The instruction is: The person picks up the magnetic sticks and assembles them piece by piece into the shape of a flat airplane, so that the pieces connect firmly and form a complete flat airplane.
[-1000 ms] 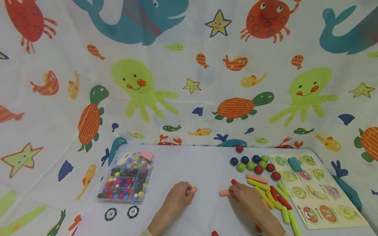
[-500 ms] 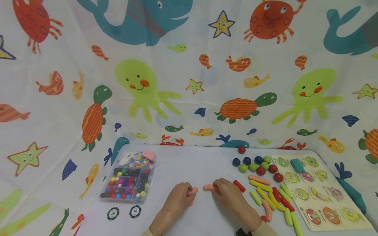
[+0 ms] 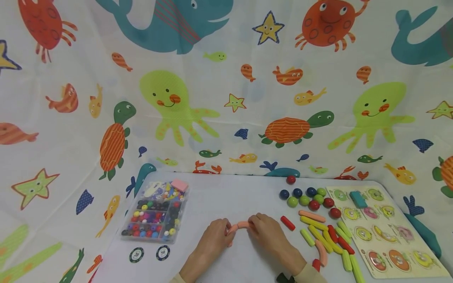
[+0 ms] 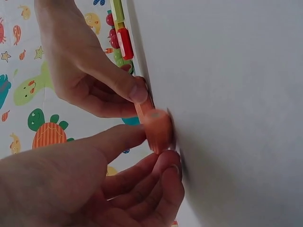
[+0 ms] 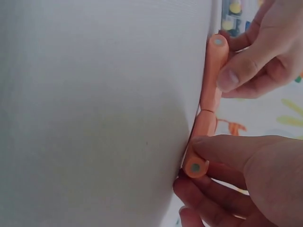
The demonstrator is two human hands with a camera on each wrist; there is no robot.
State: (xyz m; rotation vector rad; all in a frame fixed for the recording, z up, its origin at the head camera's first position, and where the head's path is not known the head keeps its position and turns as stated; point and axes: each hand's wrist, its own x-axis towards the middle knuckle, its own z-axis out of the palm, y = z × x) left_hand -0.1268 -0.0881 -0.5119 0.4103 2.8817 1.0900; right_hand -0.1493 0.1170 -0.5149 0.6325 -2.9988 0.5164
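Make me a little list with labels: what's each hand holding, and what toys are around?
left hand: pinches one orange stick
right hand: pinches another orange stick
sticks: ends touching, joined end to end on the white table
right side: coloured balls, loose sticks, puzzle board
left side: bead box, two chips

A white table point(image 3: 219, 196) fills the foreground. Behind it hangs a sea-creature curtain point(image 3: 226, 98), evenly lit.
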